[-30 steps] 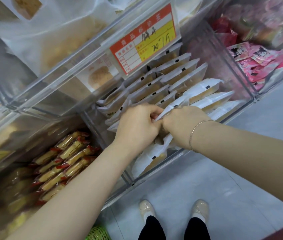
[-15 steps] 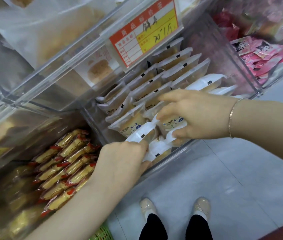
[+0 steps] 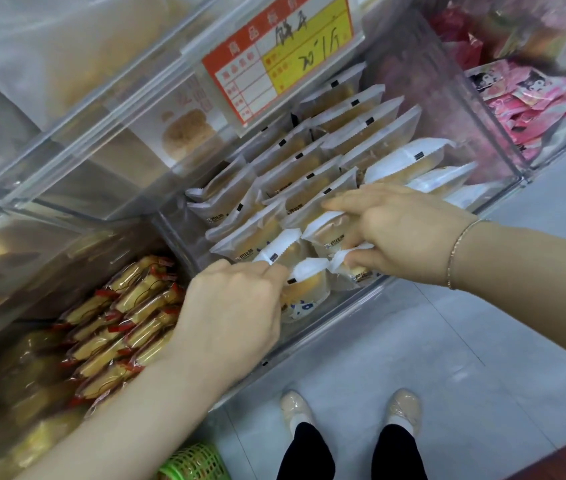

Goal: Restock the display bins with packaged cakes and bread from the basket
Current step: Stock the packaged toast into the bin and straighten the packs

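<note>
The cake packs [image 3: 312, 181] are frosted white with yellow inside. The price tag [image 3: 276, 53] is orange and yellow. The basket [image 3: 193, 464] is green.

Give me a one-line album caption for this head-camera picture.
Both hands, left and right, tidy frosted cake packs standing in rows in a clear bin.
</note>
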Demonstrator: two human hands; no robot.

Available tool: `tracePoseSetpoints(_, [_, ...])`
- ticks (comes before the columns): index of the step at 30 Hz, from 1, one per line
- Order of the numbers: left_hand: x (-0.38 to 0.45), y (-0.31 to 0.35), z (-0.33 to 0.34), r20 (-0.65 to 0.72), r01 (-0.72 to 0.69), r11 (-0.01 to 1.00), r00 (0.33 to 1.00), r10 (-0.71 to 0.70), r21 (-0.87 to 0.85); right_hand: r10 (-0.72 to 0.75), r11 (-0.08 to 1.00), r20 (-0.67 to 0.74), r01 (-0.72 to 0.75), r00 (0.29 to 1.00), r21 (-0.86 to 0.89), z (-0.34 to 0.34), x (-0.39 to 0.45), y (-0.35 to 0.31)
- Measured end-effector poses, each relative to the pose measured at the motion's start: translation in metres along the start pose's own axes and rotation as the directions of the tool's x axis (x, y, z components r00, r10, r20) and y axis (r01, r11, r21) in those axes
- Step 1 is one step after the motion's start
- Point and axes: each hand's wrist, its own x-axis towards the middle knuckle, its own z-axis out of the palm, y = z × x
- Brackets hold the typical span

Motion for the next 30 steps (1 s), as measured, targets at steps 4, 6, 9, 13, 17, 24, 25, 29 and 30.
tracePoseSetpoints(4, [-0.004,0.011,0.001,0.145,-0.039,0.999,0.989,0.043,-0.027,-0.022,0.998,-0.058,0.018,0.998,-0.066,0.007,-0.001,-0.004])
tracePoseSetpoints(6, [-0.003,0.007,-0.005,0.205,0.059,0.995,0.978,-0.042,-0.078,-0.041,0.996,-0.057,0.036,0.998,-0.086,0.006,-0.007,-0.005])
tracePoseSetpoints(9, [0.003,-0.009,-0.019,0.147,0.161,0.952,0.981,-0.126,-0.262,-0.064,0.991,-0.133,0.048,0.989,-0.123,0.002,-0.022,-0.009])
tracePoseSetpoints(13, [0.036,-0.018,-0.019,-0.116,0.091,0.915,0.982,-0.147,-0.393,0.069,0.997,-0.339,-0.055,0.938,0.051,0.0,-0.037,-0.013])
tracePoseSetpoints(17, [0.083,-0.019,-0.006,-0.054,0.09,0.911,0.991,-0.122,-0.402,0.095,0.995,-0.323,-0.091,0.942,0.029,0.005,-0.022,-0.02])
tracePoseSetpoints(24, [0.104,-0.014,0.004,-0.101,0.029,0.963,0.993,-0.058,-0.268,0.128,0.992,-0.264,-0.124,0.956,0.033,0.026,-0.013,-0.027])
tracePoseSetpoints(25, [0.104,-0.013,0.004,-0.093,0.058,0.954,0.992,-0.089,-0.293,0.141,0.99,-0.253,-0.133,0.957,0.048,0.026,-0.015,-0.027])
tracePoseSetpoints(29, [0.097,-0.005,0.009,-0.185,0.057,0.939,0.975,-0.126,-0.339,0.163,0.986,-0.212,-0.154,0.964,0.059,0.024,-0.009,-0.027])
tracePoseSetpoints(30, [0.095,-0.004,0.011,-0.215,0.04,0.94,0.969,-0.119,-0.338,0.171,0.985,-0.21,-0.161,0.963,0.067,0.024,-0.005,-0.027])
